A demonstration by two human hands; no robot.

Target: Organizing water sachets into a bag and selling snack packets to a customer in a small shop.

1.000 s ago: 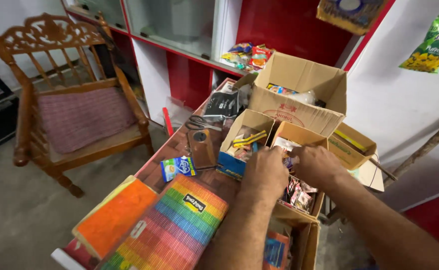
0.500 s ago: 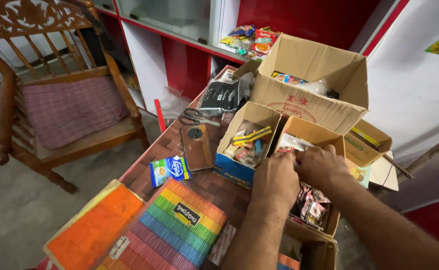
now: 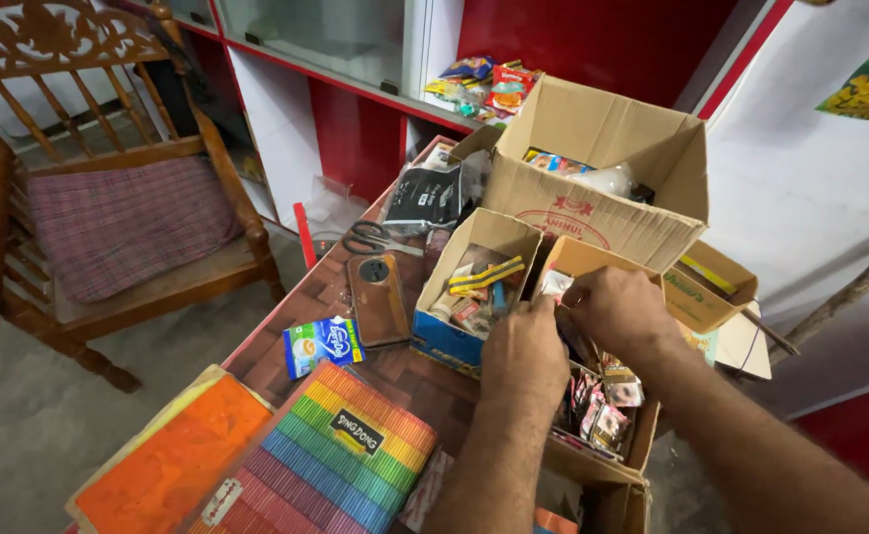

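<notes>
Hands meet over the long brown cardboard box [image 3: 642, 445] full of small shiny packets [image 3: 602, 405]. Your left hand [image 3: 525, 351] is curled, fingertips pinching something small at the box's top edge; you cannot tell what it is. Your right hand [image 3: 620, 311] is bent, fingers down inside that box. Just beside it sits a small blue-sided cardboard box [image 3: 449, 336], with a brown phone [image 3: 379, 297] nearby.

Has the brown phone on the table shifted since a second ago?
No. The brown phone lies beside the scissors and blue-sided box, as before; only the camera moved.
</notes>
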